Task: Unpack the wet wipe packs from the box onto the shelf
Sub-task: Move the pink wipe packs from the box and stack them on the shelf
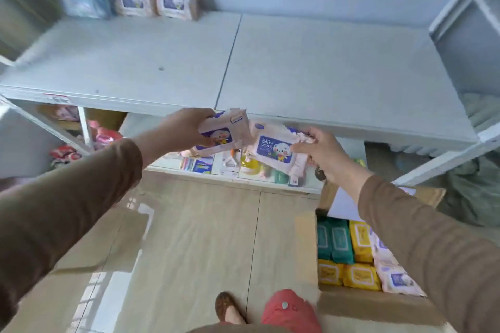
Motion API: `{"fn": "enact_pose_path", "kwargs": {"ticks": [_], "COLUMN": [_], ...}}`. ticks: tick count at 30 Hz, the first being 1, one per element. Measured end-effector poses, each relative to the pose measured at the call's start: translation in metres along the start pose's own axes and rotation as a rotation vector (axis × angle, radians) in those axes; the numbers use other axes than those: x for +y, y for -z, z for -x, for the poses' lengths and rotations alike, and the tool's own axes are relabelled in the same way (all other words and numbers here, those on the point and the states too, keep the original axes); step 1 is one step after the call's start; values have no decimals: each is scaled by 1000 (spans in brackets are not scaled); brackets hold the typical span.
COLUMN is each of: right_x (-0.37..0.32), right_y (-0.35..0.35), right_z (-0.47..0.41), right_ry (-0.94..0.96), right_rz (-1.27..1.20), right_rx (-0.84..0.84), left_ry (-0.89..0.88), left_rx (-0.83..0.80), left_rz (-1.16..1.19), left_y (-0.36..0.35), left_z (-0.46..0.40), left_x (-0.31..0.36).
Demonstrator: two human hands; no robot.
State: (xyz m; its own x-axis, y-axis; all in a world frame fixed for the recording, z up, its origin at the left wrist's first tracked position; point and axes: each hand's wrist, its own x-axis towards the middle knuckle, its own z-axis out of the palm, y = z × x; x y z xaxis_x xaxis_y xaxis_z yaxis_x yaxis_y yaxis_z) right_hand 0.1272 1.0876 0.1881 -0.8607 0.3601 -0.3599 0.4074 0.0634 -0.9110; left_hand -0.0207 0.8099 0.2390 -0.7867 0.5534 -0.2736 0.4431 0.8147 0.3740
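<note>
Pink wipe pack point(220, 134) gripped by left hand point(186, 130); second pink pack point(276, 149) pinched by right hand point(318, 150) — both held before shelf point(338, 73) edge. Box point(349, 299) on floor, lower right — packs inside.

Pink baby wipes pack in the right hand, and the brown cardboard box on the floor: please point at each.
Pink baby wipes pack point(273, 149), head view, blue label.
Brown cardboard box point(349, 303), head view, near wall.

Bright daylight, floor point(167, 238) glare, seemingly motion-blurred, edges warped.
</note>
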Motion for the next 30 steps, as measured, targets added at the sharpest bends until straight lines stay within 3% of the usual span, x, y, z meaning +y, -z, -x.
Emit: {"fn": "enact_pose_path", "kwargs": {"ticks": [7, 17, 25, 30], "right_x": [-101, -189, -241, -262], "right_y": [-80, -162, -241, -285], "right_z": [-83, -269, -394, -448], "right_ry": [29, 152, 159, 140], "right_rz": [-242, -206, -235, -292], "right_rx": [-2, -57, -28, 51], "left_ry": [5, 18, 81, 2], "left_rx": [70, 118, 86, -4], "left_rz": [28, -233, -249, -249], "left_y": [99, 213, 263, 278], "left_z": [-46, -203, -309, -371], "left_x": [-88, -192, -283, -329]}}
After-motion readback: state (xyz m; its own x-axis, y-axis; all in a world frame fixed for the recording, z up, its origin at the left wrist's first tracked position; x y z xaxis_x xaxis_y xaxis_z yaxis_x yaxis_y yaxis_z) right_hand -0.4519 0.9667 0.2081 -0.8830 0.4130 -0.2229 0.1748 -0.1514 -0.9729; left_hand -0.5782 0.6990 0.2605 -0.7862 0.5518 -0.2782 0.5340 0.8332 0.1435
